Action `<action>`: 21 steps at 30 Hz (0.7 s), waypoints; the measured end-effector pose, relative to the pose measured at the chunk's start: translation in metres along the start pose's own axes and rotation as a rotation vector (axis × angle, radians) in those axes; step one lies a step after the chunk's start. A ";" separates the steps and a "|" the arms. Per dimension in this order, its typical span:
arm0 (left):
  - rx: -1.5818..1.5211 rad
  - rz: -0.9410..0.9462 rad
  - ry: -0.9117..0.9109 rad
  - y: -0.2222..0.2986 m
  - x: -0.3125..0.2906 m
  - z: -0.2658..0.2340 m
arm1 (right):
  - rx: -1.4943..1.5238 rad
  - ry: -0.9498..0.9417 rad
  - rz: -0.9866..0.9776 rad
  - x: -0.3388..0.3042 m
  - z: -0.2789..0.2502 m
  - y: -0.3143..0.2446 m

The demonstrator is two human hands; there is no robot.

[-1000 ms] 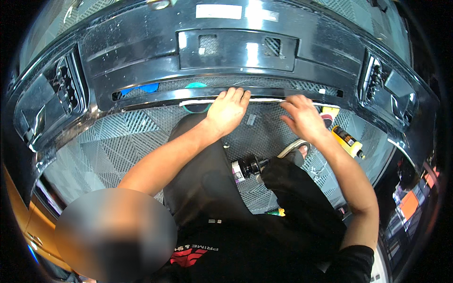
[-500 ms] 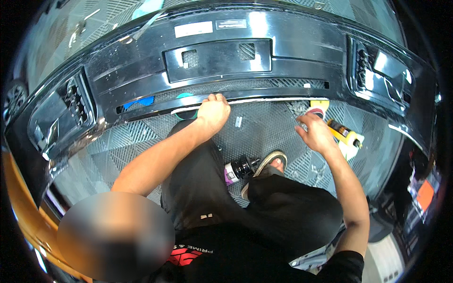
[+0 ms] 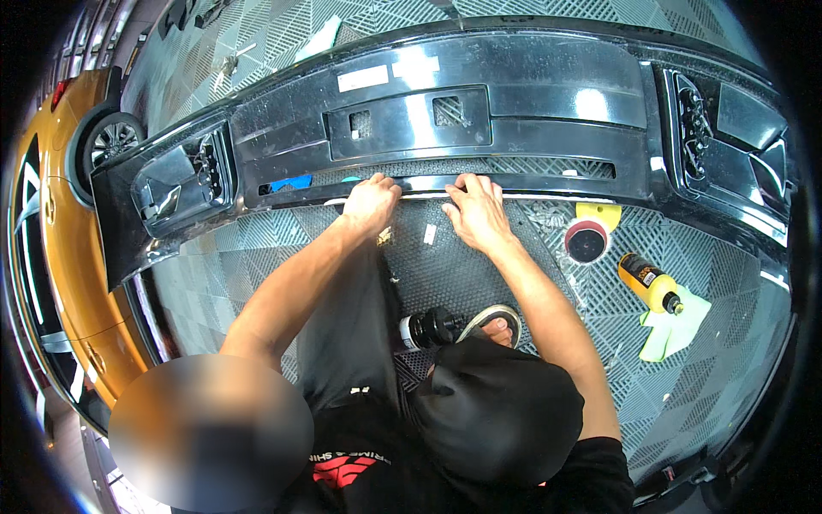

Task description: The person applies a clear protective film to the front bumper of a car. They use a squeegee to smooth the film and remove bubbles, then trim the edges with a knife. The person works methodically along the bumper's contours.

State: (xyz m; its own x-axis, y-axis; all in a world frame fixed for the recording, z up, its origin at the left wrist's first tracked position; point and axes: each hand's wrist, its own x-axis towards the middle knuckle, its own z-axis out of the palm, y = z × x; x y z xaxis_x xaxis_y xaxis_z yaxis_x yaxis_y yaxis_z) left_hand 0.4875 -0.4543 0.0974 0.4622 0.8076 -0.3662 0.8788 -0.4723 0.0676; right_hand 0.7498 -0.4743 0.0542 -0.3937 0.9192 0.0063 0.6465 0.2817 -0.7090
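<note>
A glossy black car bumper [image 3: 556,98] lies across the view, with a long slot above its near lower lip. Along that lip runs a thin white strip [image 3: 424,197]. My left hand [image 3: 372,204] is closed over the lip, left of the middle, fingertips on its upper side. A short way to the right, my right hand [image 3: 481,214] grips the same lip, its fingers bent over the edge and its thumb on the near side. What lies beneath the fingers of both hands is hidden.
On the patterned floor tiles at right are a yellow power tool with a round pad [image 3: 587,242], a yellow bottle [image 3: 649,281] and a light green cloth [image 3: 676,330]. A black-capped bottle [image 3: 425,329] lies by my foot. An orange car [image 3: 81,248] stands at far left.
My right hand has moved left from beside the yellow tool onto the bumper's lip. My left hand stays on the lip. The whole view has shifted, showing more of the orange car.
</note>
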 end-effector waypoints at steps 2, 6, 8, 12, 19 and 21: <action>-0.071 0.000 0.034 -0.003 -0.002 0.003 | 0.009 0.011 -0.019 0.001 0.003 0.001; -0.188 -0.023 0.093 0.000 -0.006 0.003 | 0.030 0.065 0.001 -0.005 0.009 0.002; -0.217 -0.069 0.055 0.002 -0.004 0.000 | 0.037 0.132 -0.013 -0.006 0.012 0.005; -0.293 -0.172 0.045 0.008 -0.006 -0.004 | 0.023 0.109 -0.002 -0.003 0.019 0.007; -0.239 -0.260 0.061 0.022 -0.021 -0.001 | 0.039 0.135 -0.001 -0.002 0.016 0.006; -0.296 -0.291 0.021 0.017 -0.024 0.000 | 0.010 0.159 -0.035 -0.003 0.018 0.007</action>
State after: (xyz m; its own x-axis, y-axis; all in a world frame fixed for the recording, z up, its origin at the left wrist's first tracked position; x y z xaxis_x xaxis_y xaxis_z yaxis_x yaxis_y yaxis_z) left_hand 0.4917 -0.4821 0.1071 0.1893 0.9011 -0.3901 0.9678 -0.1040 0.2294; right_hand 0.7438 -0.4801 0.0365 -0.3072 0.9410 0.1420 0.6273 0.3124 -0.7134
